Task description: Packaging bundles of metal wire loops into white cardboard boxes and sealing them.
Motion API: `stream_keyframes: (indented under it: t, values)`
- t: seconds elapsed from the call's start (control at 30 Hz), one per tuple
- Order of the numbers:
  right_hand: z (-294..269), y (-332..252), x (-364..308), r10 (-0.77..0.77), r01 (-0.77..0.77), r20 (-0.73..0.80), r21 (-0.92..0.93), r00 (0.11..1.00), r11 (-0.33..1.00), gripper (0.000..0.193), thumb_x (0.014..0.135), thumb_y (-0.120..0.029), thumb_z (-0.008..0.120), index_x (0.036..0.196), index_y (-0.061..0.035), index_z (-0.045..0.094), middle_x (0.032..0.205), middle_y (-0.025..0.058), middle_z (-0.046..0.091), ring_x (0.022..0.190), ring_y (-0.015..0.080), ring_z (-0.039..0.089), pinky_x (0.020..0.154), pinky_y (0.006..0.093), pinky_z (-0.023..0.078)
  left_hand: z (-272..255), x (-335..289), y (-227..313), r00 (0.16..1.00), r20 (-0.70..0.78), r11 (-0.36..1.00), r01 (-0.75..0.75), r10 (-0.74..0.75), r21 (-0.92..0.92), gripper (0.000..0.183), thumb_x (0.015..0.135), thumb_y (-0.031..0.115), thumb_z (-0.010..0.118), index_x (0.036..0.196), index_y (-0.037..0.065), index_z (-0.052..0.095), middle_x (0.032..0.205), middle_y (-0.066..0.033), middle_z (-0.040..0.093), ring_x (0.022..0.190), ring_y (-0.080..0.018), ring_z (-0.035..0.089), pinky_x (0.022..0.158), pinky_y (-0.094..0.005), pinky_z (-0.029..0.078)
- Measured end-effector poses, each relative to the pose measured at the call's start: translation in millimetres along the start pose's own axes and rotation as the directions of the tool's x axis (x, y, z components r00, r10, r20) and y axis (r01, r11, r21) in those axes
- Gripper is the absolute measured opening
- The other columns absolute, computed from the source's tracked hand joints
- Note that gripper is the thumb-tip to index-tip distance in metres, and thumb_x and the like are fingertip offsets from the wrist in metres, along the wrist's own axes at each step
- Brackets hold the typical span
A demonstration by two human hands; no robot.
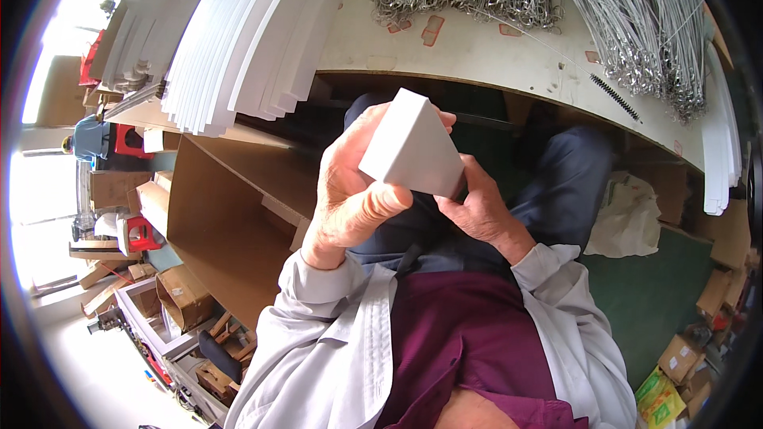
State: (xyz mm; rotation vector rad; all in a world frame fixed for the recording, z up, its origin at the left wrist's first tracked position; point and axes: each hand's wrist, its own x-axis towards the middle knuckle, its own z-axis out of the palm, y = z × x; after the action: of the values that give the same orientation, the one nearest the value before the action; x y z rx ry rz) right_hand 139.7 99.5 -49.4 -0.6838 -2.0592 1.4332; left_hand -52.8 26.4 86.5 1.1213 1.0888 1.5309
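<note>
Above my lap I hold a white box (415, 145), tilted, with a broad plain face and one narrower side showing. My left hand (347, 187) wraps round its left side, the thumb across the lower corner and fingers behind, one fingertip showing past the upper right edge. At the lower right end, my right hand (482, 208) grips the box between thumb and fingers. The underside of the box and most of the left fingers are hidden.
On the table (477, 48) ahead lie bundles of wire-handled brushes (636, 32) and a single black-bristled brush (613, 98). Flat white cartons (238, 48) are stacked at its left. A large open cardboard box (214, 214) stands left of my legs. Another person (91, 139) sits far left.
</note>
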Motion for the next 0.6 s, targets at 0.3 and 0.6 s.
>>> stream_keyframes:
  t: [0.3,0.6]
  values:
    - [-2.9,-7.6,3.6,-0.07,0.057,0.06,0.203,0.996,0.977,0.045,0.09,-0.01,0.074,0.131,-0.0059,0.055,0.11,0.0159,0.066,0.097,0.0304,0.069,0.086,0.0388,0.055,23.3,13.8,-16.9,0.982,0.185,0.933,-0.1,0.037,0.346,0.093,0.061,0.064,0.091,0.12,-0.002,0.064,0.113,-0.0101,0.067,0.104,-0.021,0.067,0.092,-0.0342,0.053]
    - [-9.0,-5.5,3.0,-0.196,0.195,-0.036,-0.026,0.98,0.98,0.066,0.084,-0.022,0.083,0.139,0.0003,0.054,0.13,0.0206,0.064,0.118,0.0378,0.065,0.1,0.0421,0.052,36.5,20.6,8.9,0.977,0.198,0.666,-0.2,0.079,0.719,0.074,0.057,0.031,0.098,0.116,0.002,0.065,0.098,-0.0121,0.066,0.087,-0.0297,0.067,0.077,-0.0381,0.055]
